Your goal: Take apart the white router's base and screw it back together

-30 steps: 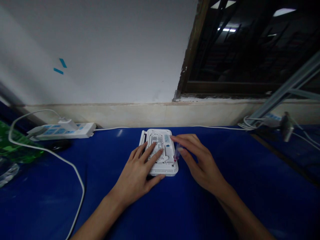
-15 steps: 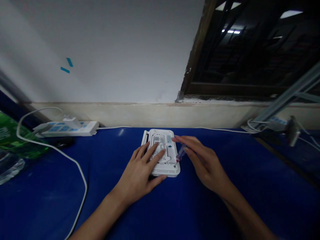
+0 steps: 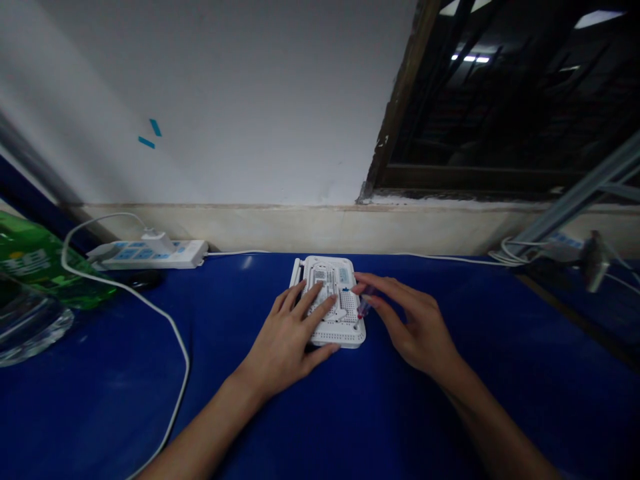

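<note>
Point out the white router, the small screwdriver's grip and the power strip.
white router (image 3: 333, 337): head view, perforated near edge
small screwdriver (image 3: 365, 308): head view, translucent grip
power strip (image 3: 187, 256): head view, right end of its body

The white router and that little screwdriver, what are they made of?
The router looks like matte white plastic, with tiny molded vent holes. The screwdriver seems to have a shiny see-through plastic handle, since light passes through it, though it's small and partly hidden.

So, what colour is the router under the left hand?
The router is white, with small vent holes; head view shows it best.
</note>
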`<action>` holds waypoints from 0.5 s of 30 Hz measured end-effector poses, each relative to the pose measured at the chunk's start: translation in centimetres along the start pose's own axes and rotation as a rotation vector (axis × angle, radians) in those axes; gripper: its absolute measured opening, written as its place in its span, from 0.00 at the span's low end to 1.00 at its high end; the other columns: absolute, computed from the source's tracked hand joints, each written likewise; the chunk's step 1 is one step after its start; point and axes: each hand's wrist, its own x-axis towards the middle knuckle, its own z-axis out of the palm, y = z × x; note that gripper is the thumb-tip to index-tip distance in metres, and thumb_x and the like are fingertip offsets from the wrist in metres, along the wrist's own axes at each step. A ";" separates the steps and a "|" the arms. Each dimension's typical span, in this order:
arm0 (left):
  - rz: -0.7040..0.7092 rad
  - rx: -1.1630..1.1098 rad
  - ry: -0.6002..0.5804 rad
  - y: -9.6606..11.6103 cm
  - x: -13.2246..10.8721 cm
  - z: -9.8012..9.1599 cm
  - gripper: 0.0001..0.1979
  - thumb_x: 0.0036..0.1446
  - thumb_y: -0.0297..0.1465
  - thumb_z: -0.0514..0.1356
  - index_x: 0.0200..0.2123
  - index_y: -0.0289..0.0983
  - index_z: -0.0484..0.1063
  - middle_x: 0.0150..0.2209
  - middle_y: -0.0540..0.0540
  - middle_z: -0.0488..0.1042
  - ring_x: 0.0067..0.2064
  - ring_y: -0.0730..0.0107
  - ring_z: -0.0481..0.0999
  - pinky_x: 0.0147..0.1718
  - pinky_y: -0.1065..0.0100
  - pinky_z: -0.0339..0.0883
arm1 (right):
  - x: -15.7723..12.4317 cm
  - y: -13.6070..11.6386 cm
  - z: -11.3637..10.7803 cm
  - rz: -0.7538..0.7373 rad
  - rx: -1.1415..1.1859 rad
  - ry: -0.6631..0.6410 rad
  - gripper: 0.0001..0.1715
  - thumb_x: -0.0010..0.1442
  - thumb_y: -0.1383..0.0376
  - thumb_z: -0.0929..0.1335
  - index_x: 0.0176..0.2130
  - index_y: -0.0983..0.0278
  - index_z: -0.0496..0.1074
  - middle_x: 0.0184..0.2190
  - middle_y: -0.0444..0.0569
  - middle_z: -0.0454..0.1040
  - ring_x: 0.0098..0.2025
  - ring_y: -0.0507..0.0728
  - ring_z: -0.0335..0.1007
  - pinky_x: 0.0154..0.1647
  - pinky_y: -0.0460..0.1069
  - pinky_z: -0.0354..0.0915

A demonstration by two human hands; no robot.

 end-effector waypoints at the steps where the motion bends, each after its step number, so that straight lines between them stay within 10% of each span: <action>1: 0.002 0.002 -0.002 0.0 0.0 0.0 0.38 0.64 0.51 0.60 0.71 0.45 0.54 0.73 0.42 0.53 0.72 0.43 0.52 0.67 0.41 0.54 | 0.1 -0.1 0.2 -0.014 -0.010 0.030 0.23 0.68 0.70 0.68 0.60 0.54 0.72 0.46 0.47 0.81 0.47 0.57 0.76 0.50 0.54 0.70; 6: 0.013 0.004 0.010 0.0 -0.1 0.0 0.38 0.65 0.50 0.59 0.72 0.46 0.52 0.73 0.41 0.52 0.72 0.43 0.51 0.66 0.41 0.53 | 0.3 -0.6 0.8 -0.053 -0.056 0.119 0.13 0.62 0.65 0.74 0.48 0.59 0.79 0.34 0.46 0.75 0.34 0.55 0.73 0.34 0.51 0.70; 12: 0.007 0.003 0.010 0.1 0.0 0.0 0.38 0.65 0.50 0.60 0.72 0.46 0.53 0.73 0.41 0.54 0.72 0.43 0.52 0.66 0.41 0.54 | -0.1 -0.5 0.2 0.010 -0.006 -0.028 0.27 0.71 0.70 0.63 0.66 0.54 0.64 0.59 0.50 0.74 0.60 0.59 0.70 0.60 0.57 0.66; 15: 0.007 0.002 0.003 0.1 0.0 -0.1 0.38 0.65 0.50 0.60 0.72 0.46 0.53 0.73 0.41 0.54 0.72 0.42 0.52 0.66 0.41 0.53 | -0.3 -0.2 0.2 0.001 0.005 -0.022 0.26 0.69 0.70 0.66 0.63 0.54 0.68 0.51 0.48 0.79 0.51 0.57 0.75 0.54 0.54 0.69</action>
